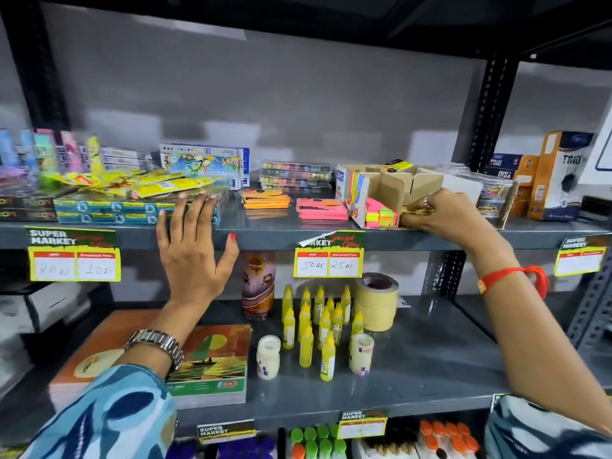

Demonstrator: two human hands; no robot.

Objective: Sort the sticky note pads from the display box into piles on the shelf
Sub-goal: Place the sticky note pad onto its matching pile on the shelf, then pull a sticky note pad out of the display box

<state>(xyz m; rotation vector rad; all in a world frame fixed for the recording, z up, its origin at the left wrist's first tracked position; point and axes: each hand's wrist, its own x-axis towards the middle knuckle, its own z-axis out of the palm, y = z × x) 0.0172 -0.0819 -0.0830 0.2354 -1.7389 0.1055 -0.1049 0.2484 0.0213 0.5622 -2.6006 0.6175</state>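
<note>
A cardboard display box (pixel 392 188) with dividers lies on the upper shelf (pixel 271 235), holding neon pink, yellow and green sticky note pads (pixel 381 215) at its front. An orange pile (pixel 266 198) and a pink pile (pixel 320 208) of pads sit on the shelf left of the box. My right hand (pixel 443 212) reaches into the box's front right compartment, its fingers closed on a yellow pad (pixel 415 212) that is mostly hidden. My left hand (pixel 192 250) is spread flat with fingers apart, in front of the shelf edge and touching the blue boxes.
Blue boxes (pixel 132 208) and yellow packets (pixel 139 185) lie left of the piles. Paint sets (pixel 294 175) stand behind them, and orange TRIO boxes (pixel 553 177) at the right. The lower shelf holds yellow glue bottles (pixel 318 323), tape rolls (pixel 377 301), a can (pixel 258 286) and notebooks (pixel 208 362).
</note>
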